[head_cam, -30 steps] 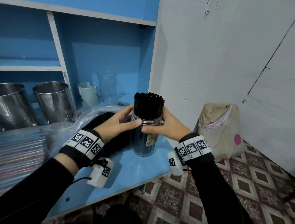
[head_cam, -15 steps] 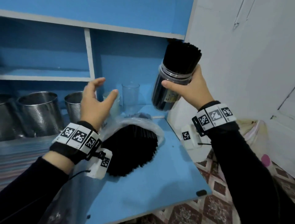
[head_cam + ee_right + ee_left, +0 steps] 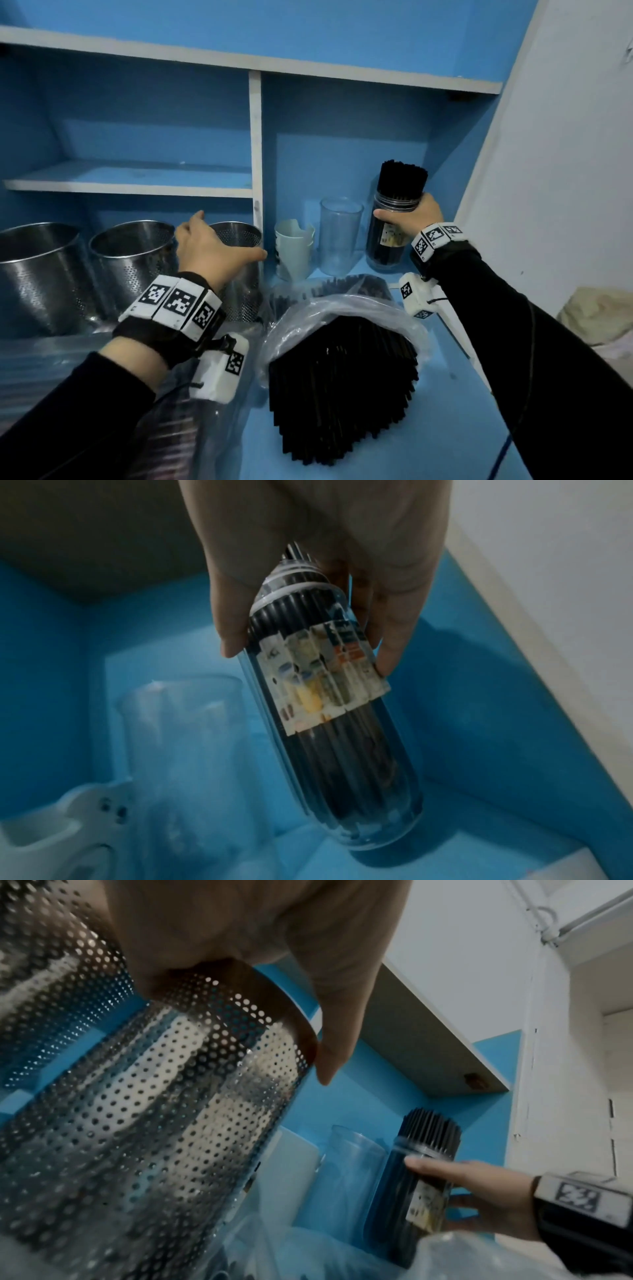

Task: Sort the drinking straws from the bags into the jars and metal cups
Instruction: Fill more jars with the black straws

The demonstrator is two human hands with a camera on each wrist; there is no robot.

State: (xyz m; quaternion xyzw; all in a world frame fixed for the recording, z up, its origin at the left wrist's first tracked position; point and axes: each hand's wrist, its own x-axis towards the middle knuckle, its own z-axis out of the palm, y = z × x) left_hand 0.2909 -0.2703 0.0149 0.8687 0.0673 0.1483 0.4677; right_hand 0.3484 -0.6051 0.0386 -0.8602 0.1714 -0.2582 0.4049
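My right hand [image 3: 407, 214] grips a clear jar [image 3: 385, 240] packed with black straws [image 3: 403, 180], just below its neck. The jar is upright in the shelf's back right corner, its base at the shelf floor [image 3: 387, 840]. My left hand [image 3: 222, 241] is wrapped over the rim of a perforated metal cup [image 3: 239, 274]. The left wrist view shows the thumb down the outside of this cup [image 3: 154, 1096]. An open plastic bag [image 3: 342, 308] holding a thick bundle of black straws [image 3: 342, 387] lies on the blue counter between my arms.
An empty clear jar [image 3: 339, 236] and stacked pale plastic cups [image 3: 294, 246] stand between the metal cup and the filled jar. Two larger perforated metal cups [image 3: 132, 253] [image 3: 37, 274] stand to the left. A bag of striped straws [image 3: 164, 442] lies at the lower left. A white wall [image 3: 555, 171] is on the right.
My right hand has carried the filled jar from up in the air down into the shelf's back right corner. My left hand has moved from mid air onto the metal cup's rim.
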